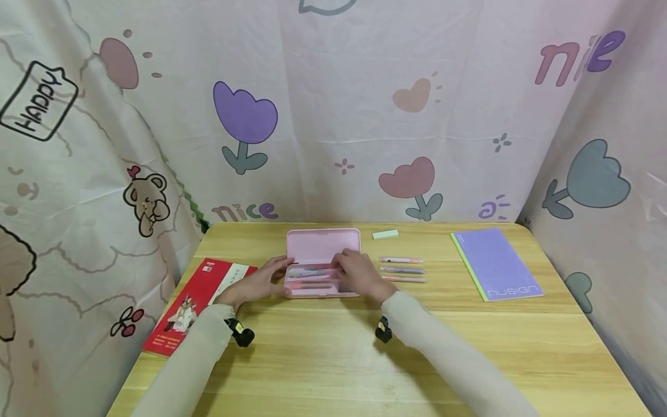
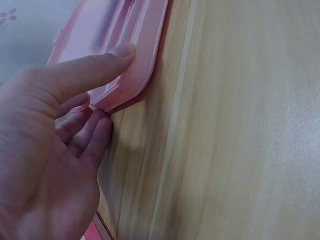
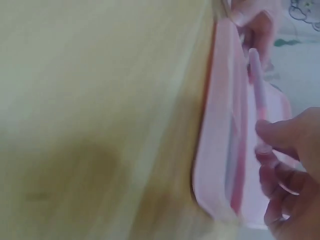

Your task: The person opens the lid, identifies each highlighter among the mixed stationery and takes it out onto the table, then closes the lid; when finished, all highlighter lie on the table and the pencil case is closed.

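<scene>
A pink pencil case (image 1: pixel 323 244) lies on the table with its lid raised at the back. Several pens (image 1: pixel 311 285) lie inside it. At its left end, my left hand (image 1: pixel 260 282) grips the corner; in the left wrist view the thumb (image 2: pixel 107 62) lies over the front wall and the other fingers are at the side. My right hand (image 1: pixel 359 273) is over the right part of the case. Between its thumb and fingers it pinches a pen (image 3: pixel 258 90) with a pale purple body, held above the tray in the right wrist view.
Right of the case lie three more pens (image 1: pixel 402 270) in a column. A pale green block (image 1: pixel 385 234) sits behind them. A purple notebook (image 1: pixel 497 263) is at the right, and a red book (image 1: pixel 193 307) at the left, partly under my left forearm. Patterned curtains surround the table.
</scene>
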Demonstrator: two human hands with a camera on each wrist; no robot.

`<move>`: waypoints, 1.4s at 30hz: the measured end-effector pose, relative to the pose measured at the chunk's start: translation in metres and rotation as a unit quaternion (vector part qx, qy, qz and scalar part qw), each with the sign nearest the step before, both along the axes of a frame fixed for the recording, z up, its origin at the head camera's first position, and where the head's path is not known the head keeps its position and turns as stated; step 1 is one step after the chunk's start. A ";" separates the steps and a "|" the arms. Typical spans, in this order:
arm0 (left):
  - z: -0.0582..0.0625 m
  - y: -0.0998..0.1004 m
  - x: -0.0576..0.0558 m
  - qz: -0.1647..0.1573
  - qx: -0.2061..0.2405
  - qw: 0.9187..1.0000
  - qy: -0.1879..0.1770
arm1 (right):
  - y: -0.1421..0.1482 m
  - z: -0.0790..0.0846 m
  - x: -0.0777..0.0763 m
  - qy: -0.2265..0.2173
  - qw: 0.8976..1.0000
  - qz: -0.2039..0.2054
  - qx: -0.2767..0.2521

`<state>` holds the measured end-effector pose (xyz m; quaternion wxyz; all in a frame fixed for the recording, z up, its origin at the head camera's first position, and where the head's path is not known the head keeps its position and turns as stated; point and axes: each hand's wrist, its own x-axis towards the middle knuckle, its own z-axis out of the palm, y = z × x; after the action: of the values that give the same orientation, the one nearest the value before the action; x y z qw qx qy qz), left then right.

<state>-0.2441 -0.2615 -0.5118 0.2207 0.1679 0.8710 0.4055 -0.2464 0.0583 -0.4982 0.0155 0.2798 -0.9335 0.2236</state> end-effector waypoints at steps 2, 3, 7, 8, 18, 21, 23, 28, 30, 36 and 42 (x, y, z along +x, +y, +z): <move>0.000 0.000 0.000 -0.001 0.002 1.000 0.002 | 0.011 0.002 -0.001 0.013 1.000 -0.002 -0.020; 0.001 0.001 0.000 -0.002 0.004 1.000 0.002 | 0.018 0.003 -0.002 0.015 0.999 -0.003 -0.031; 0.002 0.002 0.001 -0.004 0.006 1.000 0.001 | 0.051 0.008 -0.002 0.007 0.996 -0.007 -0.085; 0.002 0.002 0.001 -0.002 0.006 1.000 -0.002 | 0.061 0.009 -0.002 0.002 0.995 -0.009 -0.097; 0.001 -0.001 0.002 0.009 0.003 1.000 -0.020 | 0.139 0.005 0.017 -0.021 0.991 -0.063 -0.120; 0.001 -0.001 0.002 0.007 0.002 1.000 -0.020 | 0.154 -0.002 0.026 -0.020 0.992 -0.065 -0.108; 0.001 -0.001 0.001 0.003 0.003 1.000 -0.016 | 0.163 -0.007 0.031 -0.014 0.993 -0.060 -0.102; 0.000 -0.001 0.001 -0.002 0.005 1.000 -0.008 | 0.182 -0.015 0.043 -0.020 0.993 -0.056 -0.104; 0.000 -0.001 0.000 -0.003 0.003 1.000 -0.006 | 0.188 -0.017 0.047 -0.033 0.992 -0.061 -0.104; 0.001 -0.001 0.001 -0.001 -0.003 1.000 -0.005 | 0.201 -0.025 0.050 -0.056 0.991 -0.062 -0.102; 0.001 -0.001 0.001 -0.007 0.000 1.000 0.002 | 0.205 -0.033 0.052 -0.080 0.988 -0.066 -0.116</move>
<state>-0.2432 -0.2623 -0.5104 0.2217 0.1748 0.8704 0.4033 -0.1947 0.2637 -0.5315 -0.0123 0.1953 -0.9160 0.3501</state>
